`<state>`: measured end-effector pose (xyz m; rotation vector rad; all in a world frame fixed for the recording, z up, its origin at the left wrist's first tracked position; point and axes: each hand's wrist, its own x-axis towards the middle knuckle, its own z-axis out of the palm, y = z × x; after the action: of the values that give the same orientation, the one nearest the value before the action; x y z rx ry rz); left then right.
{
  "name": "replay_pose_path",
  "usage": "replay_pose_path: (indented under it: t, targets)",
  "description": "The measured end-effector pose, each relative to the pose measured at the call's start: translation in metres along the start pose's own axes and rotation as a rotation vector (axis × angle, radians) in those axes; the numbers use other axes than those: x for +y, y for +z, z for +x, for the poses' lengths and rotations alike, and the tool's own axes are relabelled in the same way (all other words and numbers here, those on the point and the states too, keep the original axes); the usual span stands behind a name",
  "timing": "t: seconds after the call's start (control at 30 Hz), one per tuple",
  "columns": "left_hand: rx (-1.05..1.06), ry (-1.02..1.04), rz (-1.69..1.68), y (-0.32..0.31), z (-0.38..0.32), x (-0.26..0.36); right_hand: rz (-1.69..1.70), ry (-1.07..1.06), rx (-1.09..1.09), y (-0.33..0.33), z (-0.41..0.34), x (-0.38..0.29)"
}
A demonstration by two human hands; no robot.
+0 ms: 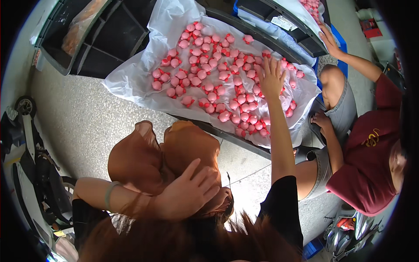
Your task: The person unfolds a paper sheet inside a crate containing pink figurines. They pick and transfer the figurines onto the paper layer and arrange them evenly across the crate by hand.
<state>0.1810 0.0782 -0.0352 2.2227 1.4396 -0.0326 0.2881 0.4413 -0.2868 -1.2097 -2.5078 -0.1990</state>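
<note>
Many small round pink pieces with red parts [196, 81] lie scattered on a white plastic sheet [131, 88] that lines a black crate [242, 142]. My right hand [271, 78] reaches over the right part of the sheet, palm down with fingers spread. It lies over or against some of the pieces; what is under the palm is hidden. My left hand [188, 193] rests across my body above my brown-clad knees [193, 140], its fingers apart with nothing in them. A pale green bangle [109, 196] circles the left wrist.
A co-worker in a maroon shirt [366, 157] sits at the right, one hand [330, 41] by another crate [294, 23] of pink pieces. A black crate [108, 36] with a bagged orange item [80, 29] stands upper left. Parked scooters [39, 173] flank the left.
</note>
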Motion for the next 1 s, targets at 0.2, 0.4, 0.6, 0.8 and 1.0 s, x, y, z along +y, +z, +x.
replay_pose_path:
  t: [0.2, 0.4, 0.6, 0.8, 1.0]
  targets:
    - [0.038, -0.161, 0.005, 0.012, 0.001, 0.007, -0.168, 0.103, -0.351, -0.015, 0.01, -0.047]
    - [0.071, -0.123, -0.038, 0.031, 0.009, 0.013, 0.197, -0.218, -0.023, 0.008, 0.022, -0.096]
    - [0.043, -0.181, 0.045, 0.033, 0.008, 0.016, 0.407, -0.253, -0.064, 0.012, 0.01, -0.091]
    - [0.034, -0.31, 0.042, 0.04, -0.006, 0.005, 0.637, -0.106, -0.122, -0.092, -0.058, -0.111]
    - [0.06, -0.164, 0.031, 0.031, 0.001, 0.008, 0.321, -0.344, -0.554, -0.16, -0.168, -0.069]
